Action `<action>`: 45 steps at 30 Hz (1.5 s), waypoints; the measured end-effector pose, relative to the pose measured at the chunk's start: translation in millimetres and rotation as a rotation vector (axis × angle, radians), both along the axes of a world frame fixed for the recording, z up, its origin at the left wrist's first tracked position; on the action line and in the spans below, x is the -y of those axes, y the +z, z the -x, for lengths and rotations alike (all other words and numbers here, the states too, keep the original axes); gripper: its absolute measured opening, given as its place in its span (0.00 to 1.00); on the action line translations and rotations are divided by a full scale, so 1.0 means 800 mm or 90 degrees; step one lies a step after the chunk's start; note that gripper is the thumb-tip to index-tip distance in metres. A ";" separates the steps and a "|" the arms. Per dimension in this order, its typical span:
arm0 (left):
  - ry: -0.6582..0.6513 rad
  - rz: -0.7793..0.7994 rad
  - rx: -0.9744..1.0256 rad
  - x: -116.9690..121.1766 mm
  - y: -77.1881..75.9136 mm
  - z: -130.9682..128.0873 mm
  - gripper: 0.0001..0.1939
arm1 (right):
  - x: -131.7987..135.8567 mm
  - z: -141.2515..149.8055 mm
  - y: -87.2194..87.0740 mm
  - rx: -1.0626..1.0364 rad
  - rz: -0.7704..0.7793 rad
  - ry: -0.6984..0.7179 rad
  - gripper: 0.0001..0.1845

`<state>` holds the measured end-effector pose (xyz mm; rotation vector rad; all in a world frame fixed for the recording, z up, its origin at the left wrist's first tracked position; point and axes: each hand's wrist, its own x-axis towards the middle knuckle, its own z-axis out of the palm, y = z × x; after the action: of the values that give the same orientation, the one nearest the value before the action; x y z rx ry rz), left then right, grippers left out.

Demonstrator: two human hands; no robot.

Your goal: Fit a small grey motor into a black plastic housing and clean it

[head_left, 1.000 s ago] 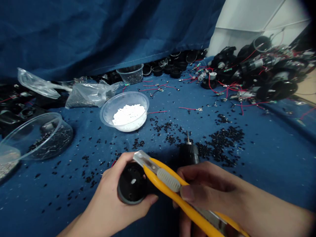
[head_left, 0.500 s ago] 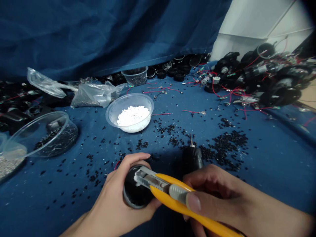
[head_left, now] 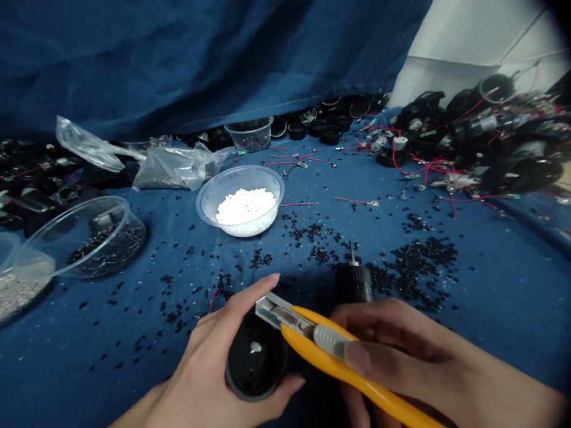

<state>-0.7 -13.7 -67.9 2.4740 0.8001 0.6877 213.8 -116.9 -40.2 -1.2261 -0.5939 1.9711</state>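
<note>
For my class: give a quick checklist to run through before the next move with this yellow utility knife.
1. Left hand grip on the black round part: ok, cupped around it.
2. Right hand grip on the yellow utility knife: ok, thumb on the slider.
3. Edge of the metal blade: cannot tell, too small to see.
4. Left fingers clear of the blade: not ok, they lie close beside it.
5. Loose black pellets: not ok, scattered across the blue cloth.

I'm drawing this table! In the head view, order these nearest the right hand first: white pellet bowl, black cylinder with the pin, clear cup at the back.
From the right hand:
1. Black cylinder, just ahead.
2. White pellet bowl, farther, leftward.
3. Clear cup, far back by the curtain.
</note>
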 end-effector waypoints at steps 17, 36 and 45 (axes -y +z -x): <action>0.000 -0.038 0.012 0.003 -0.001 0.000 0.38 | -0.002 0.001 0.004 0.042 -0.006 0.014 0.32; -0.070 -0.079 0.057 0.008 0.000 -0.001 0.34 | 0.003 -0.002 0.001 0.038 -0.043 0.047 0.35; -0.086 -0.047 0.031 0.008 -0.003 0.001 0.40 | 0.002 -0.002 0.001 0.020 -0.036 0.041 0.33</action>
<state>-1.8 -20.4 -70.6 2.5393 0.5928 0.7364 215.6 -118.6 -39.1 -1.2197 -0.7089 1.9778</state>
